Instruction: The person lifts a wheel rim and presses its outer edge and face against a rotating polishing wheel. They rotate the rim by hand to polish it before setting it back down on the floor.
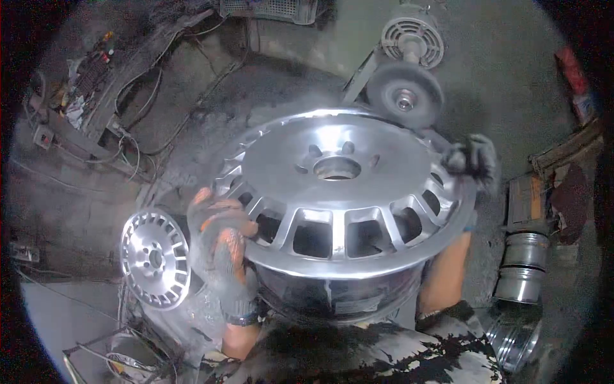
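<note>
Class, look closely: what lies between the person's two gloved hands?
The head view shows the silver alloy wheel spanning from left hand to right hand, both gripping its rim.

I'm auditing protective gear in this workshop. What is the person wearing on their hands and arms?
The left hand wears a grimy grey knit glove with orange patches and a dark cuff. The right hand wears a darker, dust-caked grey glove. Forearms are bare below sleeves in a black-and-white blotched pattern.
</note>
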A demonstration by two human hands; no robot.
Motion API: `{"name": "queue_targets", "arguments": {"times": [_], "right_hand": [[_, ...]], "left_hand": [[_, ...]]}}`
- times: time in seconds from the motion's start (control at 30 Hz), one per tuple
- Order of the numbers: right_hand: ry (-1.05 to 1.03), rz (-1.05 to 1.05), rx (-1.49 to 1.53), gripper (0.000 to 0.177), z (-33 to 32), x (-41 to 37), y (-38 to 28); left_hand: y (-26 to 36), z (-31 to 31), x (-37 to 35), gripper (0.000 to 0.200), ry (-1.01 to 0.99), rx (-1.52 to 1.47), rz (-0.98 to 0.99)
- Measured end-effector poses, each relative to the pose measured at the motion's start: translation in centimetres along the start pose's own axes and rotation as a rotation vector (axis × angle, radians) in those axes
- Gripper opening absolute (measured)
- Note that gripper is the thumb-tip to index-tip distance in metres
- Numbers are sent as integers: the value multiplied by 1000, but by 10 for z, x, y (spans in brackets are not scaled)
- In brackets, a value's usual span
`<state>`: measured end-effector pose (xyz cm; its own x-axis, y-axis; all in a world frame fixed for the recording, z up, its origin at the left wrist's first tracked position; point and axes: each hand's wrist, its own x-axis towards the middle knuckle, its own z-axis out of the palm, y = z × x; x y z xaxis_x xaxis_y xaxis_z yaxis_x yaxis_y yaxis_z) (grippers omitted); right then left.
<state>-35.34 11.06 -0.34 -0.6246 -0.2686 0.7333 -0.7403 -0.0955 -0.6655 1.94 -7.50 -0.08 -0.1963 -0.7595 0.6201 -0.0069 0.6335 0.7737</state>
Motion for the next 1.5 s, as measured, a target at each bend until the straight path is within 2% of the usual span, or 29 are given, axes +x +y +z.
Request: {"name": "queue_targets", "arguments": {"times": [0.07, 0.13, 0.2, 0.27, 0.33, 0.37, 0.43, 0.5, 0.53, 0.6, 0.67, 0.87, 0.9, 1.0, 1.03, 1.1, 1.13, 1.17, 1.4, 1.43, 1.5], "right_hand": [[-70, 225, 252, 40, -2, 7, 23], [-115, 409, 458, 26, -5, 13, 35], [-148, 430, 421, 34, -4, 12, 16], [-161, 447, 391, 36, -10, 14, 15], [-141, 388, 348, 34, -11, 15, 21], [-115, 319, 314, 33, -11, 14, 22], [-154, -132, -214, 28, -21, 11, 30], [-92, 36, 49, 25, -20, 5, 1], [-73, 134, 182, 24, -19, 5, -10], [-34, 120, 6, 27, -13, -6, -43], [-64, 99, -78, 30, -8, -14, -78], [-147, 229, -73, 50, -31, -12, -77], [-154, 137, -182, 49, -30, -9, -76], [-107, 280, 79, 47, -9, -14, -79], [-58, 122, 26, 43, 2, -10, -77], [-28, 61, -43, 44, 17, -10, -79], [-9, 30, -79, 44, 23, -10, -80], [-16, 98, 15, 45, 26, -8, -85], [-7, 134, -75, 44, 22, -6, -90], [10, 158, 47, 42, 21, -6, -79], [-64, 100, -62, 36, 16, 0, -73]], "left_hand": [[4, 0, -2, 36, -2, 17, -10], [6, -1, -10, 31, 20, -120, -141], [11, 1, -11, 27, 7, -159, -177], [19, 0, -5, 24, -22, -94, -114], [10, 1, -6, 34, 21, -27, -58], [9, 4, -6, 27, 43, -39, -62], [2, 0, -2, 23, 69, -37, -48], [-5, -6, 1, 25, 78, -15, -19], [-9, -2, 2, 26, 81, -92, -102], [-25, -6, 5, 26, 94, -259, -250], [-46, -10, 11, 28, 121, -318, -253], [-48, -9, 10, 33, 166, -528, -330], [-55, -12, 5, 40, 132, -529, -285], [-48, -12, 1, 36, 153, -389, -233], [-48, -13, 0, 33, 145, -297, -195], [-51, -17, 0, 30, 123, -116, -116], [-50, -17, 1, 29, 128, -135, -132], [-47, -16, 3, 28, 130, -156, -146], [-42, -10, 14, 28, 84, -248, -119], [-41, -9, 12, 28, 100, -239, -142], [-43, -7, 12, 28, 117, -294, -192]]}}
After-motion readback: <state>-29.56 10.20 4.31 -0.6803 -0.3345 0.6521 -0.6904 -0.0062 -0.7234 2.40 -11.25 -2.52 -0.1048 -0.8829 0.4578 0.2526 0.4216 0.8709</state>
